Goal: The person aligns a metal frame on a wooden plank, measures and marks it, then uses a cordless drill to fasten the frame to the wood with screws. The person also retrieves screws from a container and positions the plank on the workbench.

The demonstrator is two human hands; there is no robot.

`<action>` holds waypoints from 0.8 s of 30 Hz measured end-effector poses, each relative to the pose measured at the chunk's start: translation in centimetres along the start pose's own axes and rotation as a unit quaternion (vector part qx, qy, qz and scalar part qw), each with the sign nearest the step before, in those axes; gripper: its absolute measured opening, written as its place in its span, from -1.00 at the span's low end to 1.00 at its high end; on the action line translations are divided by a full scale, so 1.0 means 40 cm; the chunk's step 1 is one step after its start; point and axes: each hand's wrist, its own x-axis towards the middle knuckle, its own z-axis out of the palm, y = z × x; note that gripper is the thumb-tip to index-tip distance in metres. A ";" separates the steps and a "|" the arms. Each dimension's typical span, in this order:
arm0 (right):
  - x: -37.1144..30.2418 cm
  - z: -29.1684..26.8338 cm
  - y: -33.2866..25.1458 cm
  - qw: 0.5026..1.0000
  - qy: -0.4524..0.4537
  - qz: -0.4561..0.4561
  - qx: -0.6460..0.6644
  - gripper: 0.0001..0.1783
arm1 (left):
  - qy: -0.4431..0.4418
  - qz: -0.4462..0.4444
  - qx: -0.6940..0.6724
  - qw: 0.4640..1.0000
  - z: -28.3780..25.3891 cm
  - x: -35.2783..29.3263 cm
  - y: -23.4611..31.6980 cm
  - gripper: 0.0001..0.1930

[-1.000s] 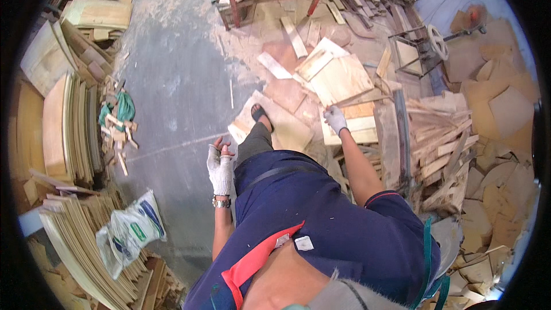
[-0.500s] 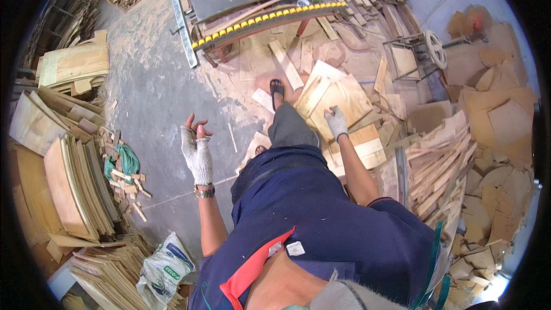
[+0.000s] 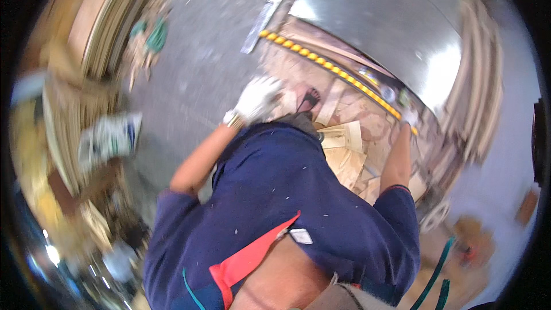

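Note:
My left hand (image 3: pixel 259 99), in a white knitted glove with a watch at the wrist, hangs in front of my waist above the floor. Its fingers are smeared by motion, and I see nothing held in it. My right hand (image 3: pixel 409 116), also gloved, is at the right end of a rail of yellow rollers (image 3: pixel 330 67) along the table's near edge. Blur hides its fingers, so touch or grip is unclear. Beyond the rail lies the dark, shiny metal tabletop (image 3: pixel 384 17). A small round item (image 3: pixel 388 93) sits just behind the rail, near my right hand.
Light wooden boards (image 3: pixel 343 152) lie on the floor by my legs. Long planks (image 3: pixel 479 75) are stacked right of the table. On the left stand stacked panels (image 3: pixel 106 23), a white printed sack (image 3: pixel 110 141) and a green cloth (image 3: pixel 156 36). A handwheel (image 3: pixel 435 216) is at lower right.
My view has turned and the roller table is closer. My right hand has gone from above the floor boards to the rail's right end. My left hand has moved in front of my body.

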 end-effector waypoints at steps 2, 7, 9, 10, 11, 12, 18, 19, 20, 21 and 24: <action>0.045 -0.015 -0.029 0.994 -0.071 0.048 -0.071 -0.23 | -0.068 0.062 0.105 0.990 -0.002 0.100 0.034 -0.68; 0.136 -0.013 -0.004 0.961 -0.246 0.124 0.008 -0.20 | 0.026 0.122 0.112 0.986 0.024 0.215 0.090 -0.80; 0.143 -0.037 -0.023 0.934 -0.298 0.169 0.106 -0.21 | 0.032 0.104 0.106 0.988 0.037 0.234 0.106 -0.81; 0.147 -0.038 -0.031 0.939 -0.301 0.146 0.081 -0.21 | 0.037 0.100 0.104 0.989 0.041 0.245 0.109 -0.81; 0.151 -0.036 -0.042 0.942 -0.307 0.121 0.055 -0.20 | 0.038 0.095 0.106 0.989 0.044 0.250 0.111 -0.81; 0.156 -0.034 -0.055 0.945 -0.313 0.094 0.028 -0.20 | 0.039 0.088 0.109 0.989 0.047 0.248 0.112 -0.82; 0.162 0.014 -0.008 0.960 -0.262 0.084 -0.053 -0.13 | 0.061 0.102 0.106 0.987 0.047 0.256 0.085 -0.83; 0.152 0.005 -0.035 0.962 -0.255 0.062 -0.077 -0.12 | 0.068 0.096 0.106 0.987 0.045 0.245 0.083 -0.82; 0.145 -0.001 -0.043 0.963 -0.245 0.043 -0.103 -0.11 | 0.073 0.095 0.106 0.987 0.043 0.237 0.078 -0.82; 0.138 -0.007 -0.052 0.966 -0.231 0.048 -0.103 -0.10 | 0.078 0.093 0.107 0.987 0.040 0.231 0.072 -0.82; 0.120 -0.026 -0.093 0.956 -0.233 0.058 -0.168 -0.13 | 0.102 0.088 0.131 0.982 0.033 0.200 0.054 -0.83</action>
